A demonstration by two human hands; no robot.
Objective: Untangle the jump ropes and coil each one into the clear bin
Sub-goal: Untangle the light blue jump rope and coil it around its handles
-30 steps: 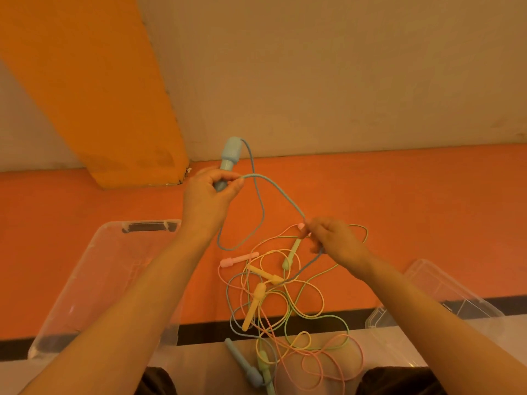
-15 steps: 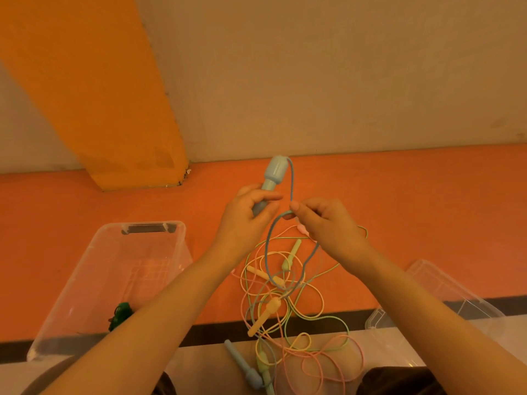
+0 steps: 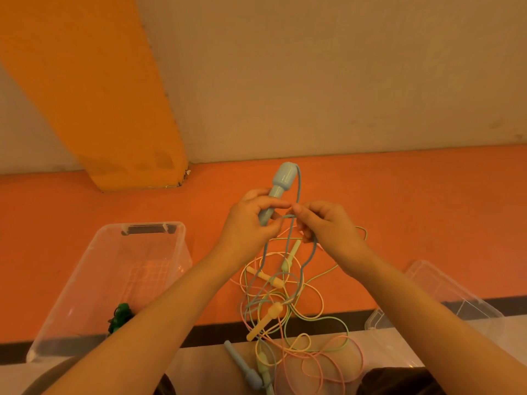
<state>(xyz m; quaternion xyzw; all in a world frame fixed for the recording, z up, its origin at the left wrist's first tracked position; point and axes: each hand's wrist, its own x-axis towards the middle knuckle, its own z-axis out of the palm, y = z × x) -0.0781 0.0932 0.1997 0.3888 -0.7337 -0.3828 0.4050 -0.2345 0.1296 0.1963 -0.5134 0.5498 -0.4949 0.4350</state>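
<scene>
Below the grip, a tangle of jump ropes (image 3: 288,315) is spread on the floor. A blue handle (image 3: 278,192) is gripped in the curled left hand (image 3: 251,226); beside it, blue cord (image 3: 296,195) is pinched by the right hand (image 3: 328,229). Left of the grip, the clear bin (image 3: 114,280) is seen.

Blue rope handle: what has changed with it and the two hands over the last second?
The left hand carried the blue handle rightward, toward the middle. The right hand rose from the tangled ropes to meet it and now pinches the blue cord just beside the handle. The left grip on the handle, the pile and the clear bin stayed as they were.
</scene>
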